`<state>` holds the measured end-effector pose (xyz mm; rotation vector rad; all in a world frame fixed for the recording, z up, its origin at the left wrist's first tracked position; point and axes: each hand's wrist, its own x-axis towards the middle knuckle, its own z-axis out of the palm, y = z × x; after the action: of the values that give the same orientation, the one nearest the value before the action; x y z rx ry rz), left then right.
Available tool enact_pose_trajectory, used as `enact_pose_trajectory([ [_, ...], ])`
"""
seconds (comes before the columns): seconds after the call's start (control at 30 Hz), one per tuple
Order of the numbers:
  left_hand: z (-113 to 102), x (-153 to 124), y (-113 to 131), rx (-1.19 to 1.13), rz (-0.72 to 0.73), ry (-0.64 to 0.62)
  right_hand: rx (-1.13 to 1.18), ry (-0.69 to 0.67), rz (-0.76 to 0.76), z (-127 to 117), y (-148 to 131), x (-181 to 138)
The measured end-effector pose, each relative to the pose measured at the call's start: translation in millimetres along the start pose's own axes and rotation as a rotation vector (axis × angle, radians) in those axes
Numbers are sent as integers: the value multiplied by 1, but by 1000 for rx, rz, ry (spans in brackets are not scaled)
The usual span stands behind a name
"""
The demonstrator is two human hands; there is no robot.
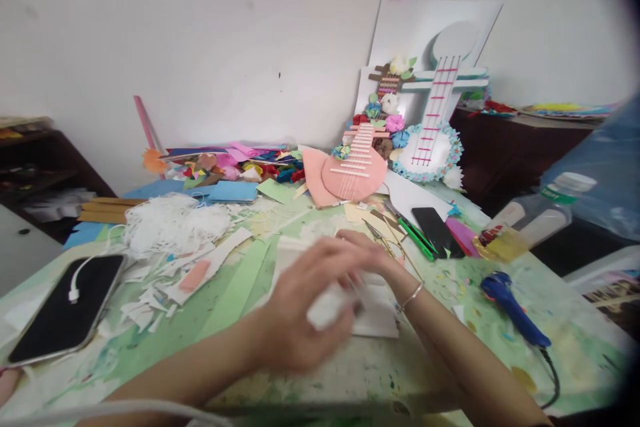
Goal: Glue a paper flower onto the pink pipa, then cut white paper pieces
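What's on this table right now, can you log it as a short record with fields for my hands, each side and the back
Left hand: blurred, over white paper
Right hand: partly behind the left hand, bracelet on its wrist
Grip: too blurred to tell
Left side: phone, tangled white string
Right side: blue glue gun, second phone
Back: pink paper instrument, larger white-and-blue instrument

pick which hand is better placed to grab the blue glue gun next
Right hand, likely: the blue glue gun lies right of its forearm, while the left hand is farther away.
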<state>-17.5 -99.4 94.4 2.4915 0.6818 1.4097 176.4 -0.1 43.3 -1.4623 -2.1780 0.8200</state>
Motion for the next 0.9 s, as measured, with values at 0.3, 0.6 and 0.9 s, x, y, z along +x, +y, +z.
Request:
enact_pose_trajectory([
  [0.3,28,-34,-156,122,-920,154,421,338,23,5,25,38],
  [0.6,45,-16,-139,-944,-1110,255,1057,147,-22,20,-2,20],
  [0.9,45,-24,-146,-960,-1161,350,824,332,237,1,43,19],
])
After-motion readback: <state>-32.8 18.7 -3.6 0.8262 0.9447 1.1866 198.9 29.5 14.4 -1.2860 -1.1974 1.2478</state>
